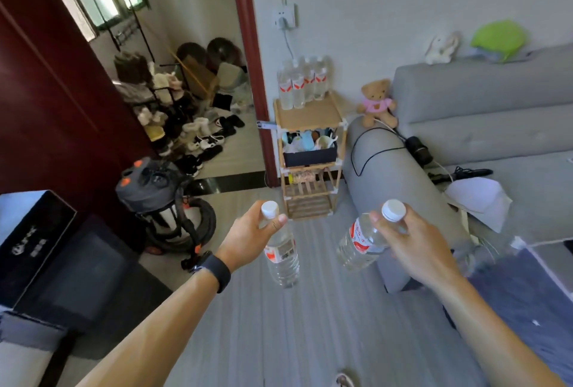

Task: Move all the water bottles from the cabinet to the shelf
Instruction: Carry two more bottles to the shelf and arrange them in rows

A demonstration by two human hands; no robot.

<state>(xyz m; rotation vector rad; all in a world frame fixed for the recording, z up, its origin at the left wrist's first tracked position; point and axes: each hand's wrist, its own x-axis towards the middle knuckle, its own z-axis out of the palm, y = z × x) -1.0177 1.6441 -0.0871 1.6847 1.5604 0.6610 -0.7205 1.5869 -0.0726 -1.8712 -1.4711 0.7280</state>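
Note:
My left hand [249, 236] grips a clear water bottle [282, 258] by its neck, white cap up, so the bottle hangs above the floor. My right hand [403, 241] holds a second water bottle [361, 242] near its white cap, its body tilted down to the left. Ahead stands a small wooden shelf [310, 115] against the wall. Several water bottles with red and white labels [302, 82] stand on the back of its top board. Both hands are well short of the shelf.
A grey sofa [465, 126] with a teddy bear [376, 103] sits right of the shelf, cables on its arm. A vacuum cleaner [164, 200] stands at the left by a dark red door [62, 92]. Shoes lie beyond the doorway. Black boxes [34, 237] sit at the left.

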